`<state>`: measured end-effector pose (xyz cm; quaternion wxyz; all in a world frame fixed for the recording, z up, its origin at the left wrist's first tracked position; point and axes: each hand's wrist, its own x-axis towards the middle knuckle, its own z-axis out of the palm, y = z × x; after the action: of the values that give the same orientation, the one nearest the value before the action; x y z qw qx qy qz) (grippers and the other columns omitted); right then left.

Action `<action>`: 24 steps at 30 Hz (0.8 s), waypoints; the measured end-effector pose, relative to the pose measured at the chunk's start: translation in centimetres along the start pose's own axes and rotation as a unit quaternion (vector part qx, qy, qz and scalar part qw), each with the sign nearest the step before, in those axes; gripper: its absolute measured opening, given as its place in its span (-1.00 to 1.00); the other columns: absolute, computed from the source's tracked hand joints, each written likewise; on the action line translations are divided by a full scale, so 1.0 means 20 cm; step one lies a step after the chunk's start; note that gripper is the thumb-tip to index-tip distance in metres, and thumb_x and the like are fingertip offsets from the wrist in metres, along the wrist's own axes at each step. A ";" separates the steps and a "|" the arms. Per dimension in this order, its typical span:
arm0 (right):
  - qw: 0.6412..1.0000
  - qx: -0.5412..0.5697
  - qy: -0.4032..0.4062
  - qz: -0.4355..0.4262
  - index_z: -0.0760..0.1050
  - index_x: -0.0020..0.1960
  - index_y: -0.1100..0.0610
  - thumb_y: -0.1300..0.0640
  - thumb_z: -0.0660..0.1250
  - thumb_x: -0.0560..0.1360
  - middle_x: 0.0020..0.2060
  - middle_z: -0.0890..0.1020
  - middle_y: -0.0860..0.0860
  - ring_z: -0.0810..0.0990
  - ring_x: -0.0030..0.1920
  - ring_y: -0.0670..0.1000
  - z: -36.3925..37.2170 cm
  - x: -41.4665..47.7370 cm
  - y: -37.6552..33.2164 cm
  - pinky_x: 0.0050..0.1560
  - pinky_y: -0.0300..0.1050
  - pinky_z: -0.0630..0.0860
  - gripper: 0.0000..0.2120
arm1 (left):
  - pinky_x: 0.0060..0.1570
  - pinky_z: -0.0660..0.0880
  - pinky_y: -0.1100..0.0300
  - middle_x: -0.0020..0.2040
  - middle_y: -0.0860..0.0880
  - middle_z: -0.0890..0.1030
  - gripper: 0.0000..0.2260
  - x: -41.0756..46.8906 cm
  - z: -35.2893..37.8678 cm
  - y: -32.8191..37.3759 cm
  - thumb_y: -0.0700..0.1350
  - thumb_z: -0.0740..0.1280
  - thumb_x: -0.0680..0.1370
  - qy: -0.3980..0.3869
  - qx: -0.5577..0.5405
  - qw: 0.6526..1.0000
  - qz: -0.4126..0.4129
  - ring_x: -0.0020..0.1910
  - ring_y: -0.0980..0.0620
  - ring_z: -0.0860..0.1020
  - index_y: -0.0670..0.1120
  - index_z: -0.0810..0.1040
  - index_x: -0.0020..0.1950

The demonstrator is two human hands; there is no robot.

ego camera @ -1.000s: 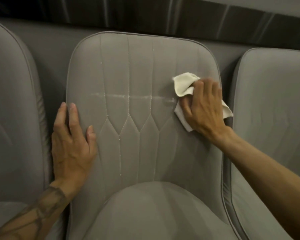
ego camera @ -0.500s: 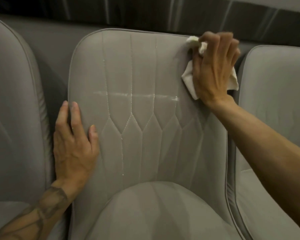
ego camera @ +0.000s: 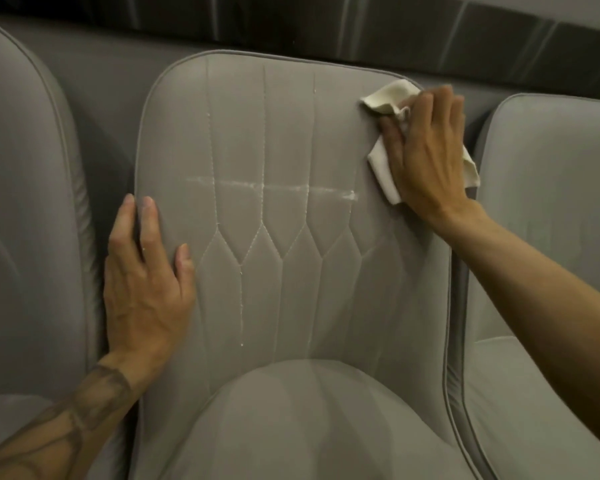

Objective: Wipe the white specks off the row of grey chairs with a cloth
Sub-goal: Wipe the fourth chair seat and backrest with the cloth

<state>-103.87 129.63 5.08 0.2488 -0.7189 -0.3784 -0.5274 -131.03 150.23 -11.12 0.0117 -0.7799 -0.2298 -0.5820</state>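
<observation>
At the chair's (ego camera: 291,168) upper right, my right hand (ego camera: 426,150) presses the cloth (ego camera: 388,98) flat, left hand (ego camera: 146,282) splayed empty; the white streak (ego camera: 267,185) wants wiping next.

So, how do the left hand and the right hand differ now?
The left hand lies flat and bare on the left edge of the middle chair; the right hand presses a cloth near its upper right corner. The left sits lower, the right higher. Both touch the same backrest.

Along the top of your view runs a dark glossy band (ego camera: 291,22), crossed by slanted pale streaks. Just below that band lies a plain grey panel (ego camera: 111,71). Above the band's right end sits a lighter grey strip (ego camera: 568,8).
</observation>
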 end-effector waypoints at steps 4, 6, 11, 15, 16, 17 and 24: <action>0.999 -0.037 -0.013 -0.002 0.43 0.03 0.24 -0.01 0.11 0.69 0.02 0.49 0.24 0.44 -0.02 0.23 0.01 -0.20 -0.07 0.00 0.12 0.32 -0.69 | 0.45 0.34 -0.18 0.57 -0.37 0.23 -0.46 0.00 0.00 0.00 -0.08 0.16 0.72 -0.002 -0.001 1.000 -0.004 0.52 -0.35 0.30 -0.24 0.13 0.66; 0.996 -0.038 -0.052 -0.060 0.42 0.00 0.25 0.03 0.15 0.69 -0.03 0.48 0.23 0.43 -0.06 0.22 -0.01 -0.33 -0.07 -0.06 0.12 0.31 -0.72 | 0.46 0.34 -0.18 0.57 -0.38 0.23 -0.46 0.00 0.00 0.00 -0.08 0.17 0.72 -0.005 -0.003 1.000 -0.004 0.52 -0.35 0.29 -0.25 0.13 0.65; 0.997 0.067 -0.022 -0.020 0.30 0.12 0.14 0.00 0.15 0.68 -0.02 0.47 0.20 0.46 -0.06 0.18 0.01 -0.08 -0.05 -0.02 0.05 0.37 -0.80 | 0.47 0.34 -0.18 0.57 -0.38 0.23 -0.46 0.00 -0.01 0.01 -0.08 0.17 0.72 -0.008 -0.003 1.000 -0.008 0.53 -0.35 0.28 -0.24 0.13 0.66; 1.000 -0.006 0.006 0.026 0.40 0.10 0.18 0.00 0.09 0.68 0.03 0.48 0.20 0.45 -0.01 0.22 0.04 -0.13 -0.10 0.04 0.13 0.38 -0.75 | 0.46 0.34 -0.18 0.57 -0.39 0.24 -0.47 0.00 -0.01 0.02 -0.09 0.17 0.72 -0.006 -0.002 1.000 -0.004 0.52 -0.36 0.29 -0.27 0.14 0.65; 0.999 -0.017 0.003 0.028 0.41 0.08 0.19 0.01 0.10 0.68 0.03 0.48 0.19 0.44 -0.01 0.22 0.03 -0.17 -0.11 0.03 0.13 0.37 -0.74 | 0.46 0.34 -0.18 0.56 -0.40 0.24 -0.47 0.00 -0.01 0.02 -0.10 0.17 0.72 -0.005 0.001 1.000 -0.003 0.52 -0.37 0.30 -0.28 0.15 0.64; 1.000 -0.020 -0.007 0.021 0.40 0.08 0.19 0.02 0.12 0.66 0.03 0.47 0.18 0.42 -0.02 0.21 0.03 -0.21 -0.11 0.01 0.12 0.35 -0.76 | 0.46 0.34 -0.18 0.56 -0.40 0.24 -0.47 0.00 -0.01 0.02 -0.11 0.18 0.72 -0.005 0.004 1.000 -0.001 0.51 -0.38 0.30 -0.28 0.15 0.64; 0.988 -0.054 -0.037 -0.139 0.41 0.26 0.17 0.06 0.17 0.67 0.24 0.36 0.13 0.39 0.15 0.20 -0.06 -0.21 0.05 0.20 0.07 0.27 -0.75 | 0.47 0.34 -0.20 0.55 -0.42 0.25 -0.47 0.01 -0.02 0.02 -0.12 0.19 0.72 -0.010 -0.003 1.000 -0.003 0.51 -0.39 0.31 -0.30 0.17 0.63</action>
<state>-104.39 127.05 1.55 0.1198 -0.6906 -0.4550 -0.5493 -131.13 149.80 -10.74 0.0052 -0.7851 -0.2300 -0.5750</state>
